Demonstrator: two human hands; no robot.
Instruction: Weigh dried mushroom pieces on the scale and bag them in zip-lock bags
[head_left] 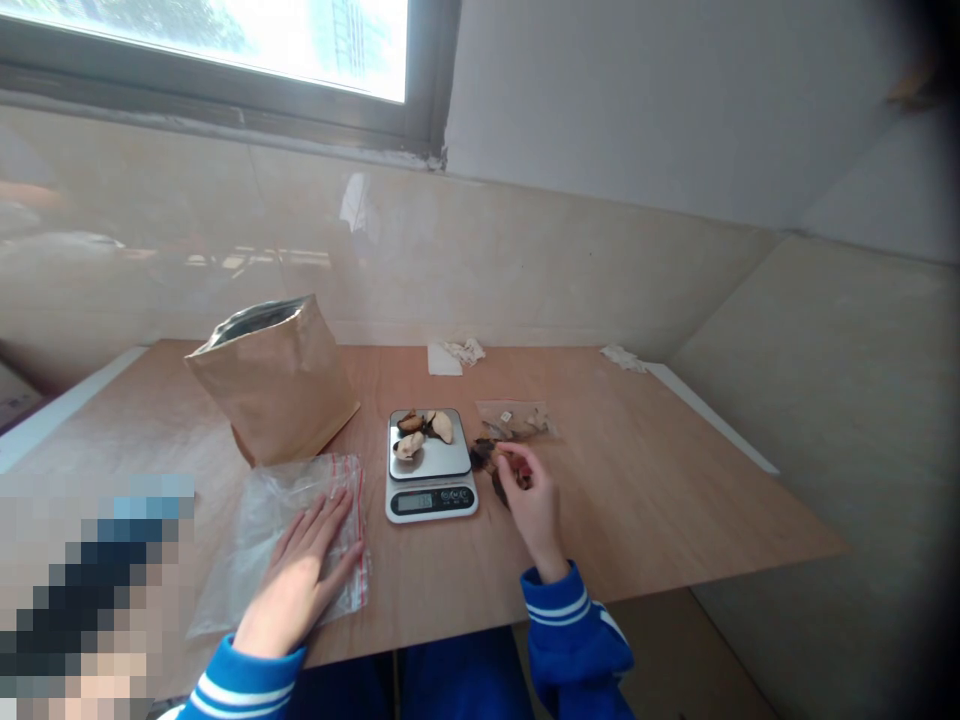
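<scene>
While my left hand (300,580) lies flat on the zip bag (281,540), fingers spread, my right hand (529,500) pinches a dried mushroom piece (484,455). The kitchen scale (430,468) sits between them.

Brown paper bag (279,385) upper left; clear zip bag (262,540) w/ red stripe at its seal, lower left. Scale (430,468) silver w/ white base; sleeves (574,625) blue w/ white stripes; desk (660,480) light wood grain.

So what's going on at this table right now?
A person in blue sleeves sits at a wooden table. The left hand lies flat on a clear zip-top plastic bag. The right hand pinches dark dried pieces beside a small silver digital kitchen scale, which carries a few pieces. An open brown paper pouch stands behind.
</scene>
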